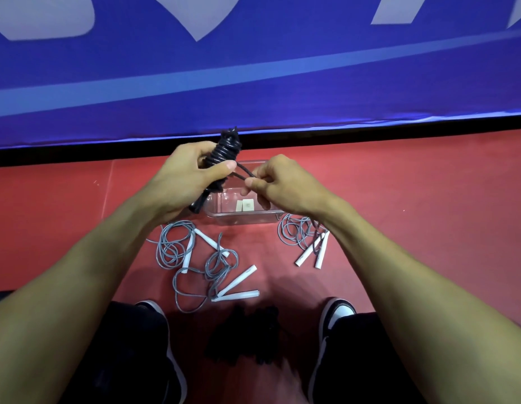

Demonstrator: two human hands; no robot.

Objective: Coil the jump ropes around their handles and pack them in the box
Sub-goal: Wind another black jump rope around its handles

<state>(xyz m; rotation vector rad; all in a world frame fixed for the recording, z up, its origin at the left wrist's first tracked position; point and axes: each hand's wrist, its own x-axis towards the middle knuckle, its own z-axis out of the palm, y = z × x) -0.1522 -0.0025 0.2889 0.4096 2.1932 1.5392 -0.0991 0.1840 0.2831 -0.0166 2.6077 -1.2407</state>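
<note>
A blue banner (pixel 253 68) fills the far side, and below it a red floor (pixel 399 199) carries everything else. A clear box (pixel 241 218) stands on it just beyond the hands, holding only two small pale tags, no rope yet. Three grey jump ropes with white handles lie loose on the floor: one (pixel 177 246) by the left forearm, one (pixel 224 278) nearer the shoes, one (pixel 305 237) under the right wrist. The left hand (pixel 183 176) grips the black jump rope (pixel 225 151), its cord already wound thick round the handles, fingers curled about the bundle and thumb pressed on top. The right hand (pixel 279 182) pinches the last free loop of cord between thumb and fingertips. This looks like the end of coiling the first rope; next the loose end needs tucking under a turn, snug enough to hold, before the bundle goes into the box
</note>
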